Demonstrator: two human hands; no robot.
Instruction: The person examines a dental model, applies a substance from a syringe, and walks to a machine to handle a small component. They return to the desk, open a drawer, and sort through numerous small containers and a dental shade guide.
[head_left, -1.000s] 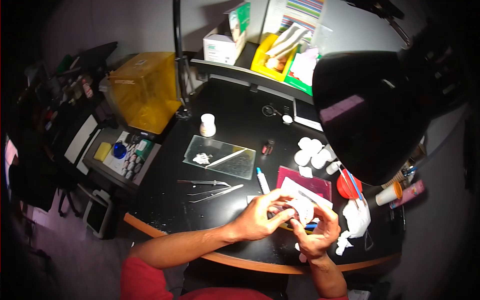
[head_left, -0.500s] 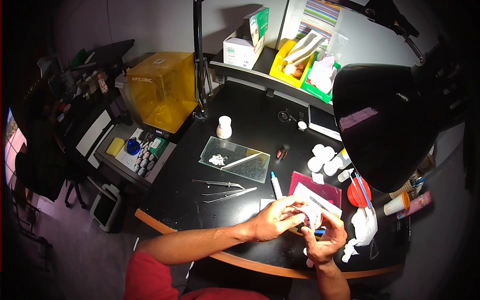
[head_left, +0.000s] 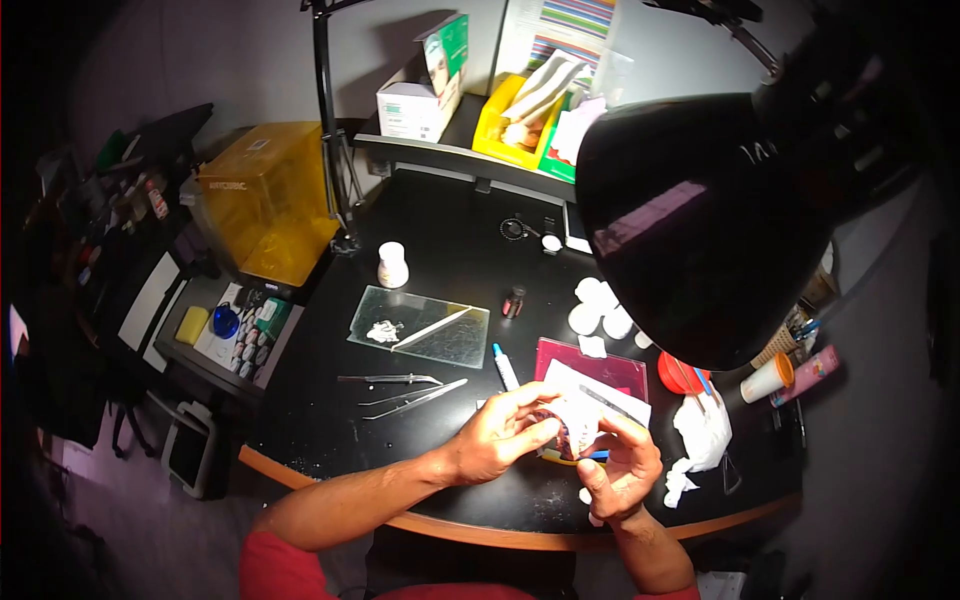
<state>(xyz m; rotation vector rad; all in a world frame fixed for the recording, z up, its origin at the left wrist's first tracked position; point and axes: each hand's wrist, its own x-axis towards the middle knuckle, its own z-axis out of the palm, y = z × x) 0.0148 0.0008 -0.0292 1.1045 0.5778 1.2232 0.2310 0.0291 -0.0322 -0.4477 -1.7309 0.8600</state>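
In the head view, my left hand (head_left: 497,437) and my right hand (head_left: 627,470) hold a white dental model (head_left: 578,415) between them, under bright light. My left thumb and fingers pinch its left side, while the right fingers curl round its other edge. Glare and the fingers hide part of its shape. Behind the hands lies a dark pink plate (head_left: 610,368) with a white paper (head_left: 625,402) on it. A white tube with a blue cap (head_left: 505,368) lies just left of the plate.
Left of the hands are tweezers (head_left: 415,399) and a glass slab (head_left: 450,325) bearing white material and a spatula. A white bottle (head_left: 392,266) and a small dark bottle (head_left: 514,302) stand behind. A black lamp (head_left: 700,230) overhangs the right side, above crumpled white tissue (head_left: 703,432).
The whole view has shifted, so the bench and its objects appear farther left. Both hands keep hold of the dental model, which looks slightly turned.
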